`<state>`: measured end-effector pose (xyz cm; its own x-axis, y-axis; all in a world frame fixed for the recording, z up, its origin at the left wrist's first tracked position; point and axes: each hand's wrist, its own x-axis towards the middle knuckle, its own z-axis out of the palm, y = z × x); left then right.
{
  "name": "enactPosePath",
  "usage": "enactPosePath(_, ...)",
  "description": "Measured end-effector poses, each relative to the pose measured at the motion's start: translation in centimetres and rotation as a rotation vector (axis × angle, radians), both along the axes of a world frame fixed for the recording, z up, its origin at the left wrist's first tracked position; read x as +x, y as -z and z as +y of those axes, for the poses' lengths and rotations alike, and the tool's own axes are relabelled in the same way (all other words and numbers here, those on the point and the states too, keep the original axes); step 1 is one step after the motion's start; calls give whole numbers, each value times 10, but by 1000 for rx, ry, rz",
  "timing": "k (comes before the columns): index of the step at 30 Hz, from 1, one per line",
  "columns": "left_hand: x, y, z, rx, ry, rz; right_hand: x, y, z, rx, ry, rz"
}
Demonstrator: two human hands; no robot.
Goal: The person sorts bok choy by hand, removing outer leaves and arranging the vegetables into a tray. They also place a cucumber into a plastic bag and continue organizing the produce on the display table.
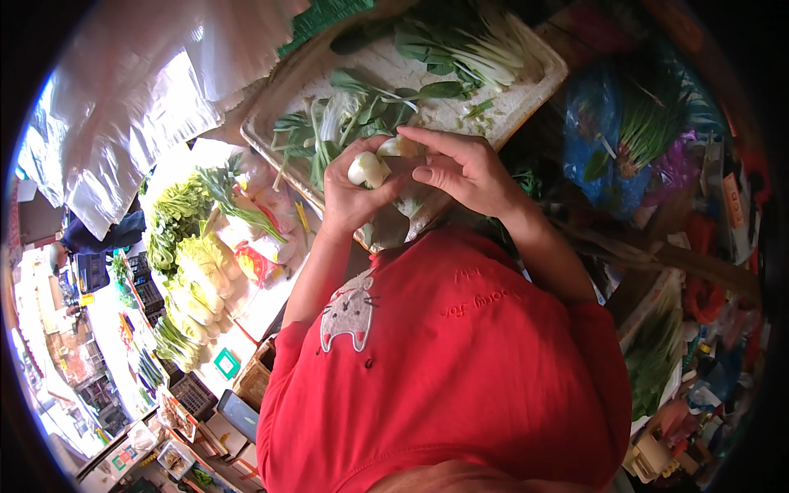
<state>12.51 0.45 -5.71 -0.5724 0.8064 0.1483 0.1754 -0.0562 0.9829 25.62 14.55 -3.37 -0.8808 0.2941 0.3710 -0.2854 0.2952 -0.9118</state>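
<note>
My left hand (pixel 352 188) is curled around a pale, rounded vegetable bulb or stalk base (pixel 368 169), with its whitish end facing up. A second pale piece (pixel 399 146) sits between my hands, close to my left fingertips. My right hand (pixel 471 169) is beside it, index finger and thumb apart, the index finger reaching over that piece. A greyish flat area between the hands is too unclear to name. Both hands are over the near edge of a worn white tray (pixel 425 61). Loose green leaves and pale stalks (pixel 345 117) lie in the tray just beyond them.
More white-stemmed greens (pixel 493 61) lie at the tray's far end. Clear plastic bags (pixel 148 105) hang at upper left. Napa cabbages (pixel 203 271) and leafy lettuce (pixel 179 215) are piled on the left. A blue plastic bag (pixel 592 135) and a green bunch (pixel 650 126) are on the right.
</note>
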Motion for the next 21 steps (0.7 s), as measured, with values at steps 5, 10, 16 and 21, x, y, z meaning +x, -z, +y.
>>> enactPosePath(5, -4, 0, -2, 42, 48, -57, -4, 13, 9, 62, 1, 11)
enactPosePath(10, -5, -8, -11, 9, 80, -29, -15, 39, 36, 28, 89, -30)
enactPosePath(16, -38, -18, -19, 300, 103, -333, -14, 61, 55, 196, 265, -114)
enactPosePath(21, -58, -8, -28, 65, -458, -562, -19, 43, 59, -138, 327, -212)
